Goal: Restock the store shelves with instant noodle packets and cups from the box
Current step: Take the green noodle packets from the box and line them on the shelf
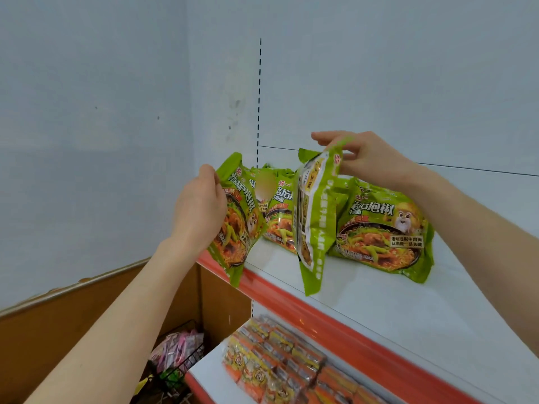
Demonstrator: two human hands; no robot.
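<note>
Over the shelf (408,301) edge, right hand (367,158): I pinch a green packet (315,217) by its top seal, edge-on to slot in.
Left hand (201,211): grips second packet (236,225) sideways, off shelf's left end.
Shelved packets (382,231): lean upright on shelf — faces out.

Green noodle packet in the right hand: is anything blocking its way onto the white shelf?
Nothing visible does. The green plastic noodle packet pinched by the right hand hangs over bare white shelf; other green packets stand behind it.
</note>
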